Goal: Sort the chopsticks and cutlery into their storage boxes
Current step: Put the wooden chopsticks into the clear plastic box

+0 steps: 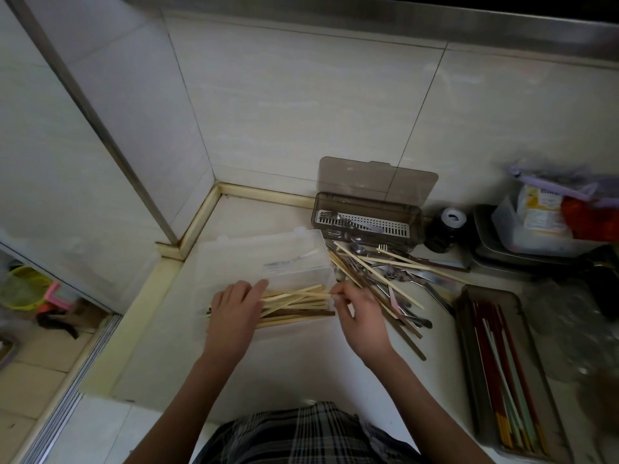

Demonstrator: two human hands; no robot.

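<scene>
A clear plastic box (234,259) with its lid up stands at the counter's left corner, holding several pale wooden chopsticks (294,304). My left hand (234,306) lies flat on their left ends, fingers straight. My right hand (358,316) pinches the right ends of those chopsticks at the box's edge. A loose pile of chopsticks and metal cutlery (385,276) lies just right of the box. Behind it a smoky brown box (415,229) with a white slotted tray holds a few forks. A long brown tray (469,329) at the right holds red and green chopsticks.
A dark jar (445,229) stands by the brown box. Containers and bags (542,222) crowd the back right. Tiled walls close the corner at the back and left. The floor, with a yellow basket (23,286), shows at far left.
</scene>
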